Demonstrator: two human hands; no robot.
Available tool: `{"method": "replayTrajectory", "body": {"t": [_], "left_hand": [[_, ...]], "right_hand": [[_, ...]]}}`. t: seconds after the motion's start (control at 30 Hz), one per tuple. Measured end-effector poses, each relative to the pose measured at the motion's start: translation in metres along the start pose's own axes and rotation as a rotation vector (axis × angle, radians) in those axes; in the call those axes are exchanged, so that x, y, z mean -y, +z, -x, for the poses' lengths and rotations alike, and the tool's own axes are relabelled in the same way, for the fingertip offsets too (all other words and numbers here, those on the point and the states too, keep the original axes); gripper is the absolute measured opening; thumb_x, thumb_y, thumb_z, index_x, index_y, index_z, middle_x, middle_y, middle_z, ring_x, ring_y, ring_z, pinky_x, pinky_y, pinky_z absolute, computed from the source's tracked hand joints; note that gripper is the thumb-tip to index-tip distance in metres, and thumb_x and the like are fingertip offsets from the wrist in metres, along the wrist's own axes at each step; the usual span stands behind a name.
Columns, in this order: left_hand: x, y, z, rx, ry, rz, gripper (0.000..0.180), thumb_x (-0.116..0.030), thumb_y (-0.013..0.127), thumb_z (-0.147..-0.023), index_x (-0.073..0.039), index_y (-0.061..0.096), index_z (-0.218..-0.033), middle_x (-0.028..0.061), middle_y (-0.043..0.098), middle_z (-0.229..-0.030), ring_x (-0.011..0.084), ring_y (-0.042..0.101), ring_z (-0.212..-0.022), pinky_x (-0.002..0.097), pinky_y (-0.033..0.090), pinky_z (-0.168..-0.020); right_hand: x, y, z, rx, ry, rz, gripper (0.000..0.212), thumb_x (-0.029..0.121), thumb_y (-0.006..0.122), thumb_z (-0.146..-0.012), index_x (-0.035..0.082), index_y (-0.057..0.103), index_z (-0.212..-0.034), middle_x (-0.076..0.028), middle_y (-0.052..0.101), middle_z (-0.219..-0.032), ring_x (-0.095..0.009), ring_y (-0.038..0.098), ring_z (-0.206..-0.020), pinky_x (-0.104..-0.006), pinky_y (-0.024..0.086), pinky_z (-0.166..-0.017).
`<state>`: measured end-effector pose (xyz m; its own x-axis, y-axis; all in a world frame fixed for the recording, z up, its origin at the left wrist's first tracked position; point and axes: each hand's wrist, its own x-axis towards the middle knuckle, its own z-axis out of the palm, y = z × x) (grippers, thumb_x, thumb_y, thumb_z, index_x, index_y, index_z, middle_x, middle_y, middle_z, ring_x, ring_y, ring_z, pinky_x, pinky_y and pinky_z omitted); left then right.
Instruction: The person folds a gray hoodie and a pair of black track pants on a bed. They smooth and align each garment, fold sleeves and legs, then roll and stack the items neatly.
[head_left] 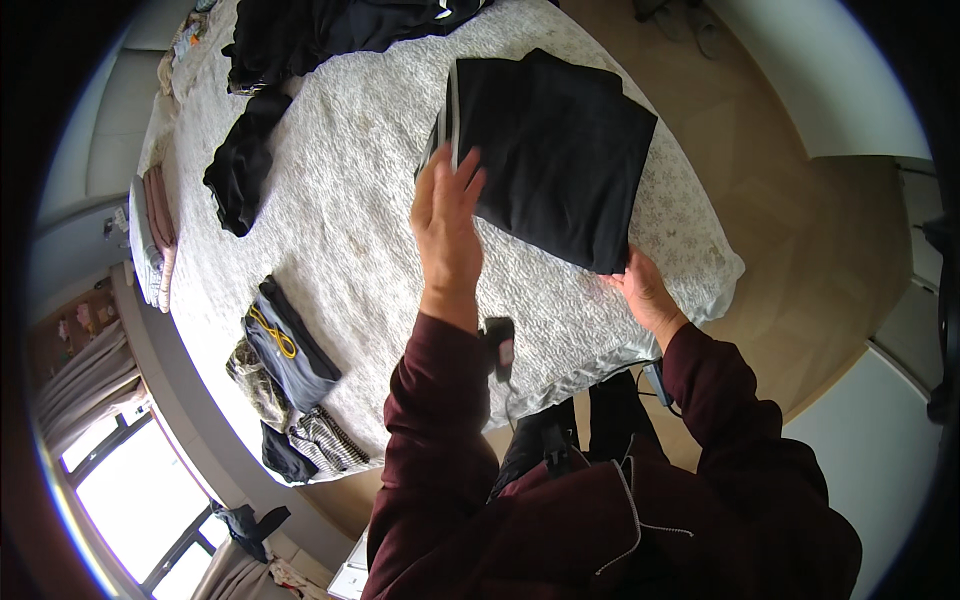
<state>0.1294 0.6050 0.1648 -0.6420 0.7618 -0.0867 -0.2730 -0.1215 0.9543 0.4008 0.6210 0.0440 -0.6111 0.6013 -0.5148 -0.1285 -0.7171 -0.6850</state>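
Observation:
A folded black garment [550, 150] with pale stripes down its left side lies on the bed. My left hand [450, 225] is open at its left edge, fingers spread over the stripes and slightly blurred. At the near right corner, my right hand [645, 285] pinches the cloth between thumb and fingers; some of those fingertips are hidden under the fabric. Whether the garment is trousers or a top, I cannot tell.
The bed [340, 200] has a white quilted cover. A dark clothes heap [330, 40] lies at the far side, a crumpled black garment [240, 165] at left. Folded clothes [290, 350] with a yellow cord lie nearer. A small dark device [500, 345] with a cable sits by my left forearm.

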Motion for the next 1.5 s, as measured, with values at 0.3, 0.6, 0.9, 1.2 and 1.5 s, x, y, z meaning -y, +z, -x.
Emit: {"method": "replayTrajectory", "body": {"t": [0.3, 0.6, 0.9, 1.2, 1.5], "left_hand": [[0.106, -0.09, 0.031, -0.377, -0.469, 0.227, 0.038, -0.012, 0.061, -0.097, 0.006, 0.049, -0.129, 0.0178, 0.059, -0.112, 0.0336, 0.063, -0.103, 0.0452, 0.054, -0.09], [0.114, -0.146, -0.046, -0.211, 0.104, -0.653, 0.032, -0.005, 0.07, -0.081, 0.002, 0.063, -0.112, 0.0148, 0.065, -0.106, 0.0224, 0.07, -0.083, 0.0316, 0.055, -0.074], [0.066, -0.138, -0.008, 0.038, -0.14, -0.579, 0.012, 0.003, 0.057, -0.081, 0.006, 0.059, -0.093, 0.0126, 0.069, -0.075, 0.0173, 0.069, -0.064, 0.0288, 0.056, -0.061], [0.064, -0.189, 0.104, -0.039, -0.271, -0.572, 0.011, 0.006, 0.055, -0.078, 0.004, 0.056, -0.09, 0.0125, 0.068, -0.071, 0.0188, 0.071, -0.066, 0.0274, 0.055, -0.062], [0.042, -0.154, 0.133, -0.069, 0.359, -1.017, 0.026, 0.011, 0.056, -0.08, 0.0, 0.061, -0.103, 0.0145, 0.067, -0.109, 0.0282, 0.067, -0.095, 0.0355, 0.055, -0.079]], "right_hand": [[-0.002, 0.051, -0.027, -0.407, -0.113, 0.378, 0.052, 0.013, 0.077, -0.083, -0.004, 0.053, -0.126, -0.009, 0.063, -0.113, -0.017, 0.061, -0.097, -0.0311, 0.048, -0.087], [0.011, 0.041, -0.028, -0.35, -0.031, 0.124, 0.043, 0.0, 0.072, -0.083, -0.007, 0.058, -0.123, -0.012, 0.066, -0.116, -0.019, 0.062, -0.102, -0.0308, 0.048, -0.092], [0.039, 0.028, 0.018, -0.362, -0.103, 0.256, 0.037, 0.006, 0.071, -0.087, -0.006, 0.06, -0.12, -0.01, 0.067, -0.113, -0.016, 0.063, -0.1, -0.0293, 0.047, -0.092], [-0.033, 0.0, 0.087, -0.294, 0.02, 0.241, 0.028, 0.004, 0.067, -0.09, -0.001, 0.061, -0.118, -0.005, 0.066, -0.111, -0.012, 0.061, -0.098, -0.0269, 0.048, -0.09], [0.003, 0.064, 0.083, -0.379, -0.732, 1.355, 0.021, 0.001, 0.063, -0.09, 0.003, 0.061, -0.111, -0.01, 0.064, -0.119, -0.024, 0.062, -0.106, -0.0346, 0.052, -0.089]]}}
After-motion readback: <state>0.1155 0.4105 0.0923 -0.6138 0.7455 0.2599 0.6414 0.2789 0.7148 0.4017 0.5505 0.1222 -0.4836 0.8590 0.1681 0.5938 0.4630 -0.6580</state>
